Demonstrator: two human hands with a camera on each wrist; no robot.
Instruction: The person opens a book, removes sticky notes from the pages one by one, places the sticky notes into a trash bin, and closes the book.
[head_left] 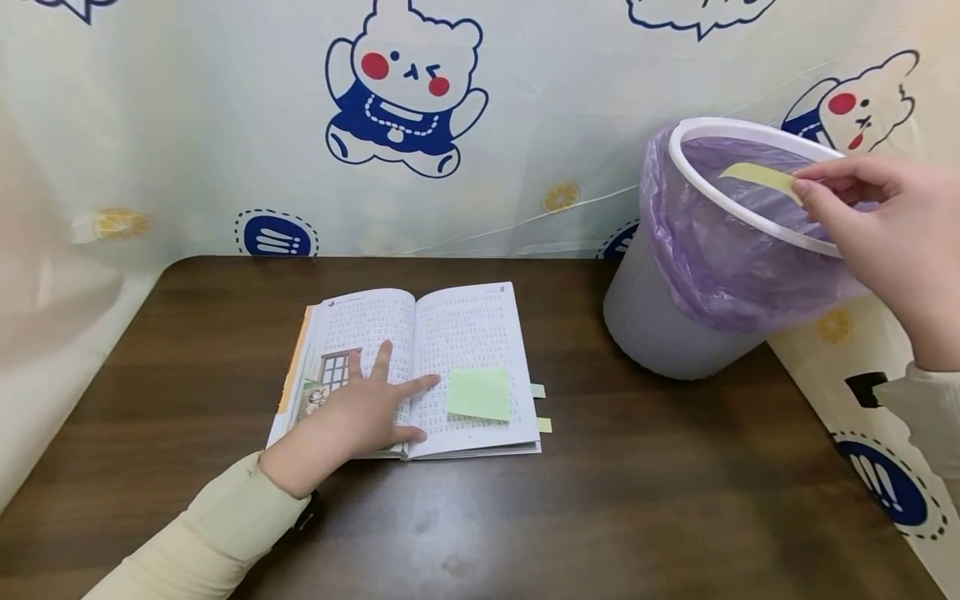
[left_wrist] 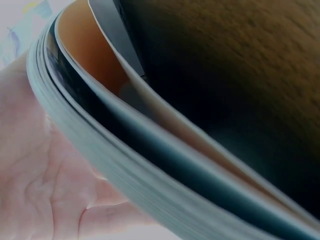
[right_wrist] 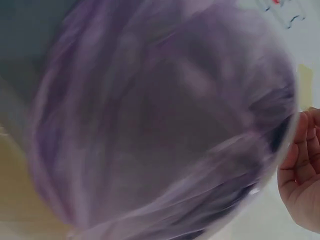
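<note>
fingers of the left hand [head_left: 358,414] lie spread and nearly straight on the open book [head_left: 408,367], palm pressing down on the left page beside a small picture, with the fingertips reaching across the spine onto the right page. the book lies flat on the dark wooden table [head_left: 600,500], and a light green sticky note [head_left: 480,393] sits on its right page, just beside the left hand's fingertips; two small tabs [head_left: 540,407] poke out past the page edge. in the left wrist view the palm is close against the book's curved page edges [left_wrist: 150,165]. the right hand [head_left: 885,229] is raised over the bin [head_left: 660,317] at the table's far right, thumb and forefinger pinching one end of a yellowish paper strip [head_left: 757,177], which hangs just above the bin's opening, inside the line of its white rim. the bin is tilted toward the person and lined with a purple bag [head_left: 720,267]. the right wrist view shows the blurred purple bag [right_wrist: 160,130] with curled fingers [right_wrist: 302,165] at its edge. a curtain with cartoon bears [head_left: 405,92] hangs behind the table.
</note>
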